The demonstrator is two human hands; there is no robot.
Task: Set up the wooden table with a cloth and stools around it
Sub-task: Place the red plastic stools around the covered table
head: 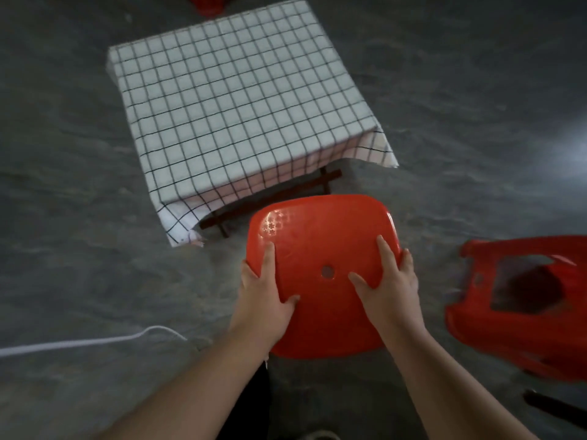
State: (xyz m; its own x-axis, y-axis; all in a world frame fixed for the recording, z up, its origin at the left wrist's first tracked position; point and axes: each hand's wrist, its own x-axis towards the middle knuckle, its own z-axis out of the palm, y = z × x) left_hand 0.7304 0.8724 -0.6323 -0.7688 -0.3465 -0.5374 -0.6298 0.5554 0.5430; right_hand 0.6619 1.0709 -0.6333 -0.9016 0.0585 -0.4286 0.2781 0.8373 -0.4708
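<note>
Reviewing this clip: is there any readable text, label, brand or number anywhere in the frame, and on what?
None can be read.
Red stool held by both hands: only an embossed flower pattern and a centre hole, no lettering.
Checked cloth: plain grid lines.
Second stool lying at right: no markings visible.

White cord point(95, 341) on grey floor point(476, 106), lower left.

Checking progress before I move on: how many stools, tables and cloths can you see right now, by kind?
Red stools: 3 (one held by the left hand and right hand, one on its side at right, one partly visible beyond the table)
Tables: 1
Checked cloths: 1
White cords: 1
Total: 6
</note>
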